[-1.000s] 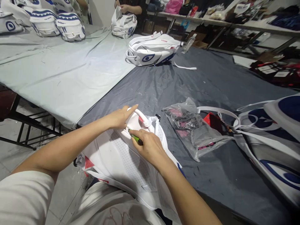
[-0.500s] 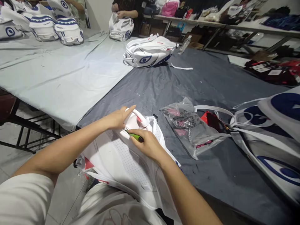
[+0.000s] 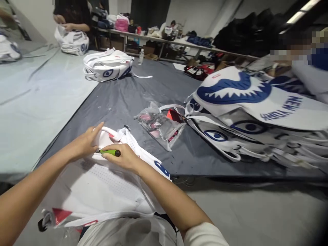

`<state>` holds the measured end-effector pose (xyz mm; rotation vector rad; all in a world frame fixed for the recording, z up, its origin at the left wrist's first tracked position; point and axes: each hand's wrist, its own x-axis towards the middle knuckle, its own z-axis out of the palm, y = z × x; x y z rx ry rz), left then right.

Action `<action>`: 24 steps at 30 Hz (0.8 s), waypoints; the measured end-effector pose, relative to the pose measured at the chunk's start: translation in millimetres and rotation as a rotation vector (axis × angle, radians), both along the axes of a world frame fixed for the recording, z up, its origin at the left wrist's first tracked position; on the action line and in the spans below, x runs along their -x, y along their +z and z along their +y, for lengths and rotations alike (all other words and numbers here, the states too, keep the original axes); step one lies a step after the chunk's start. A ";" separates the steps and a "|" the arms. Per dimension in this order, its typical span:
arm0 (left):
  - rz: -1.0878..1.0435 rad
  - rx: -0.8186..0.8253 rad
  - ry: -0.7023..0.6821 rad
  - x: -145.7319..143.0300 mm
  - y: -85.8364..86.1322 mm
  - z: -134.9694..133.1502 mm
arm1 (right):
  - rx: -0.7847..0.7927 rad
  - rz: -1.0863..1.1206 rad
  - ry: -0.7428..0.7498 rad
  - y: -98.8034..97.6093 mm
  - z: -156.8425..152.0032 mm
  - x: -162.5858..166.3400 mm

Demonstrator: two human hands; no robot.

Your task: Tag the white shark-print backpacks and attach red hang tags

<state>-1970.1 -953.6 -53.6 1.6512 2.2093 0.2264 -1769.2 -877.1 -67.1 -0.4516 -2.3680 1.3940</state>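
A white backpack (image 3: 77,194) with red accents leans against my lap at the table's front edge, its dotted back panel facing up. My left hand (image 3: 88,141) grips the backpack's top edge beside the handle loop, one finger stretched along it. In my right hand (image 3: 123,159) is a small green-handled tool (image 3: 110,152) with a black end. The tool's tip meets the fabric close to my left thumb, and its working end is too small to make out.
A clear plastic bag (image 3: 160,126) with pink and black pieces lies on the dark table cover (image 3: 123,102). To the right are stacked white backpacks (image 3: 230,112). Another white backpack (image 3: 109,66) and a bottle (image 3: 141,57) stand farther back. A co-worker (image 3: 73,17) handles a bag at far left.
The view has swung to the right, bringing more of the stacked backpacks into sight. Both hands stay at the backpack's top edge, with the green tool still in my right hand.
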 end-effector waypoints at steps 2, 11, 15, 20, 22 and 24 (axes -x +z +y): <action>0.009 -0.023 -0.015 4.2 -4.1 1.0 | -0.089 0.133 -0.109 11.3 8.4 -26.2; 0.053 0.004 0.016 3.2 -2.8 -2.3 | -0.328 -0.571 -1.012 -45.5 129.5 -179.8; 0.056 -0.031 -0.004 6.8 -6.9 -2.3 | -0.202 -0.684 -1.064 -80.3 168.3 -180.9; 0.076 -0.009 0.020 5.2 -3.6 -2.8 | -0.059 -0.725 -1.133 -93.2 192.9 -163.6; 0.079 0.002 0.028 3.4 -1.7 -2.5 | -0.013 -0.714 -1.153 -97.1 199.1 -166.2; 0.082 0.008 0.028 2.2 -0.5 -2.2 | 0.028 -0.679 -1.161 -101.9 202.7 -173.9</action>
